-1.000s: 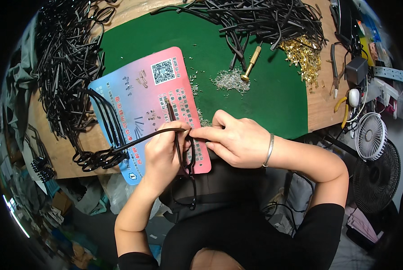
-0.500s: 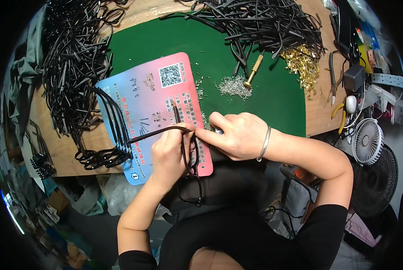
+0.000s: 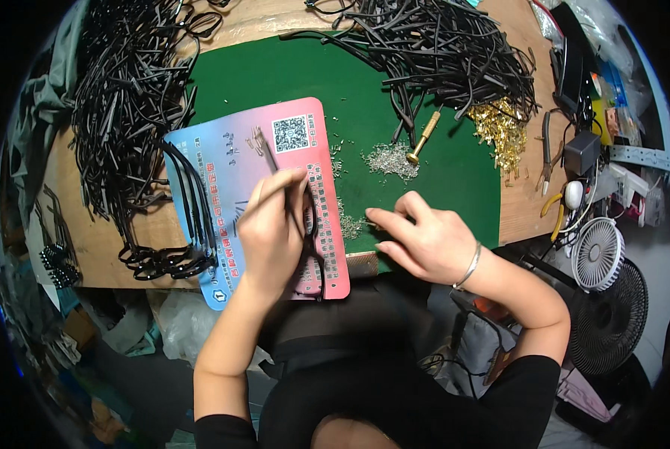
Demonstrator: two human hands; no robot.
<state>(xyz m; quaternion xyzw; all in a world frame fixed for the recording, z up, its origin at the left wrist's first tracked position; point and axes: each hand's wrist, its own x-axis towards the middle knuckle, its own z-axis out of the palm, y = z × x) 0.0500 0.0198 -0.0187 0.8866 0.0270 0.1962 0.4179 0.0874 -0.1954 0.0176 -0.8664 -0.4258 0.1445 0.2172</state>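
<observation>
My left hand (image 3: 269,236) is closed around a black eyeglass frame (image 3: 317,258), which hangs past its right side over the pink end of a printed blue-and-pink mat. A slender dark strip (image 3: 269,159) sticks up from the same grip, its far end beside small brownish pins (image 3: 258,141) on the mat; its kind is unclear. To the right, my right hand (image 3: 428,238) hovers above the near edge of the green sheet, thumb and index finger apart. Nothing shows plainly between them. Close to its fingertips lie small silvery screws (image 3: 351,223).
Black eyeglass temples lie heaped at left (image 3: 122,120) and far right (image 3: 447,49). Several folded frames (image 3: 166,262) rest on the mat's left edge (image 3: 217,295). A brass screwdriver (image 3: 425,136) touches a silvery screw pile (image 3: 391,161). Gold pieces (image 3: 500,131), pliers (image 3: 548,150) and a white fan (image 3: 598,254) stand right.
My right hand has drawn away from the left, its fingers opening. The left hand has turned and moved slightly up-left, with the dark strip now reaching the brownish pins. The whole view has shifted slightly.
</observation>
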